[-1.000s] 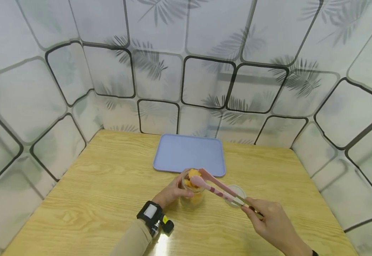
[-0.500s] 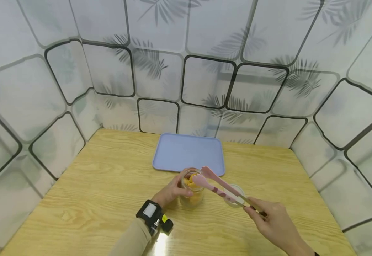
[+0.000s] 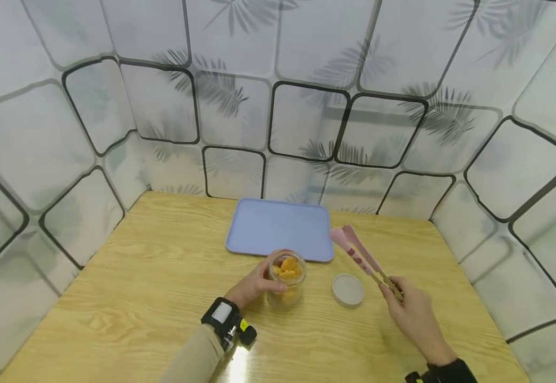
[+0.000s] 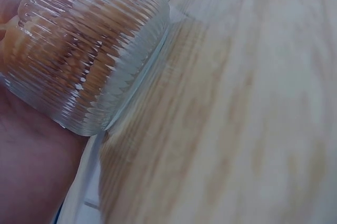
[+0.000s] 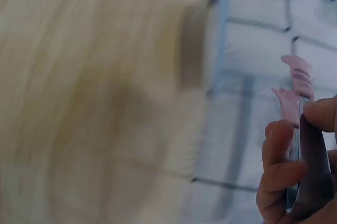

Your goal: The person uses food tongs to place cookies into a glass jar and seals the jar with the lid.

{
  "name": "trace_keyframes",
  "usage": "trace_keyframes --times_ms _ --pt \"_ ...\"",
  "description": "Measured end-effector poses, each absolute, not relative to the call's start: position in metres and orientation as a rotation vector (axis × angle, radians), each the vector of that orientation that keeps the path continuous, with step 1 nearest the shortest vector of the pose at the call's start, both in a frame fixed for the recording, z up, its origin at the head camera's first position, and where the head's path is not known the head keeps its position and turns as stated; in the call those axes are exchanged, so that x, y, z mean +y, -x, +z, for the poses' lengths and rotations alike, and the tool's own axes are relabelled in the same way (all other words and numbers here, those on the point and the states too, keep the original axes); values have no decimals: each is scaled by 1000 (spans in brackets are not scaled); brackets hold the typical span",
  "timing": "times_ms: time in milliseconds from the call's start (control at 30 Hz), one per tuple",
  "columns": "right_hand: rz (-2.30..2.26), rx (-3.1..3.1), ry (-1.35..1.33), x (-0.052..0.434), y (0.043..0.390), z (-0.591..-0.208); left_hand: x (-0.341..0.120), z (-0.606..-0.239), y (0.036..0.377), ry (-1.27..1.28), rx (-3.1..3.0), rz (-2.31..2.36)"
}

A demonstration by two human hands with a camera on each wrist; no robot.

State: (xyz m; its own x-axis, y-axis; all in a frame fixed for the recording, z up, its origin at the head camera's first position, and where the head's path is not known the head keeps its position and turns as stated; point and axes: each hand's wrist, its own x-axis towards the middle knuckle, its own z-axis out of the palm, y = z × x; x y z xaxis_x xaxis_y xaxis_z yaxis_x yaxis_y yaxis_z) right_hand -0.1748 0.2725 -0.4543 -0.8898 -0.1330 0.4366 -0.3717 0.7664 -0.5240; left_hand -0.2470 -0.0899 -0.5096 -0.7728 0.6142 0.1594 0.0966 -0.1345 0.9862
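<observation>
A ribbed glass jar of orange pieces (image 3: 287,277) is gripped by the left hand (image 3: 254,286); pink-tipped tongs (image 3: 358,254) are pinched, empty, in the right hand (image 3: 413,315); the open jar could be tipped if nudged.

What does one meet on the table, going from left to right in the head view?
Left hand gripping the glass jar of orange pieces → round lid lying flat on the table → right hand holding the pink tongs. The blue tray lies farther back, overlapping the jar's span.
</observation>
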Motion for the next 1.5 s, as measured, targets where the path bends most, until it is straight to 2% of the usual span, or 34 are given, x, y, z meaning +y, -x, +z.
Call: trace_keyframes --times_ms 233,500,700,867,1133,1333,1500 --pt "706 -2726 -235 305 209 -485 -91 -510 247 -782 1796 1971" --pt "739 -3001 -28 312 213 -487 -91 -509 246 -768 1786 1962" --pt "652 -3073 25 309 215 -481 -91 -507 246 -771 1788 1974" --pt "527 -2981 -105 300 216 -472 -91 -508 247 -769 1808 1967" --pt "471 -2930 -664 244 220 -464 -91 -503 252 -788 1889 1916" --pt "432 -2980 -725 213 236 -466 -93 -502 253 -801 1916 1913" --pt "720 -2852 -828 189 239 -434 -91 -505 252 -806 1930 1876"
